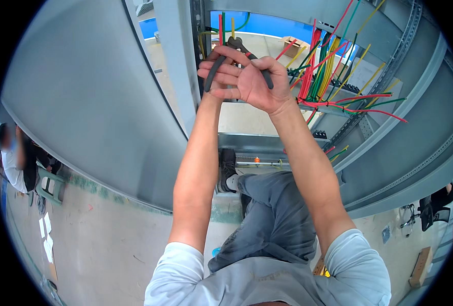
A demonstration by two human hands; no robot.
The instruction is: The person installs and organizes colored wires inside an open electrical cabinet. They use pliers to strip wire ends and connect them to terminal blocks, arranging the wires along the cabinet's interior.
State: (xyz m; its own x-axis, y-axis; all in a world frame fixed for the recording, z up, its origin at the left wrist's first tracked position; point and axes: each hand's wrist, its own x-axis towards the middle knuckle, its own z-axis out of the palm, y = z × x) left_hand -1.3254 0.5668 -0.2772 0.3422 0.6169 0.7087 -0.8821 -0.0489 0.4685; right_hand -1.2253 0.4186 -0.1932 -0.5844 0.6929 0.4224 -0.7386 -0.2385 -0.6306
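The black-handled steel cutting pliers (235,51), clamped by both the left hand (221,76) and right hand (259,79) closed tight around the handles just left of the bundled red, yellow and green wires (323,71), could be slipped onto a neighbouring wire, judging by how close it sits

The big grey metal cabinet (109,102) stands open on the pale floor (109,245). Inside it, a grey rail (338,104) runs across, and many red, green and yellow wires (323,71) are fixed along it and stick out. A lower metal bar (247,145) crosses the frame. On the floor lie some white paper sheets (46,234), and a green plastic chair (50,186) stands there too.
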